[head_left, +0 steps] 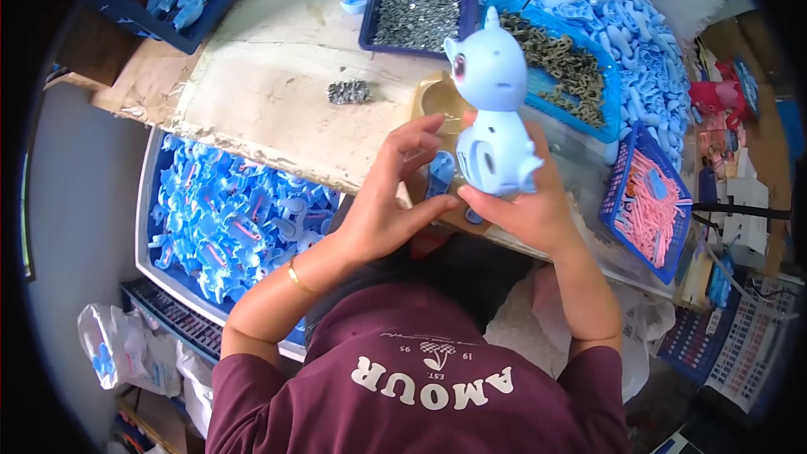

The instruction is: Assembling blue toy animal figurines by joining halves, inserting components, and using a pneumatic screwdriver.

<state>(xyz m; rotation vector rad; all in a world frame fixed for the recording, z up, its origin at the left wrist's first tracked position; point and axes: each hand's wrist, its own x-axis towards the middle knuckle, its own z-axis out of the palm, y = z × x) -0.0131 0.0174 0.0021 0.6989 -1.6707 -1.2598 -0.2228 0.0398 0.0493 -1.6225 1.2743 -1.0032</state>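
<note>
A light blue toy unicorn [496, 76] stands upright in my right hand [542, 210], whose fingers wrap round its lower body from the right. The palm side of those fingers is hidden behind the toy. My left hand [382, 206] is at the toy's left, fingers curved and apart, its thumb stretched toward my right thumb. Between that hand and the toy shows a small blue plastic piece [441, 170]; whether the fingers touch it I cannot tell. Behind the hands a tan moulded holder [429, 97] rests on the worktable [261, 76].
Small metal parts fill a dark blue tray [367, 29], below a vertical tool tip. Brownish metal parts lie in a light blue tray [612, 88]. A blue basket [672, 262] holds pink sticks. Blue toy parts heap at far right and in a large bin [145, 227] lower left.
</note>
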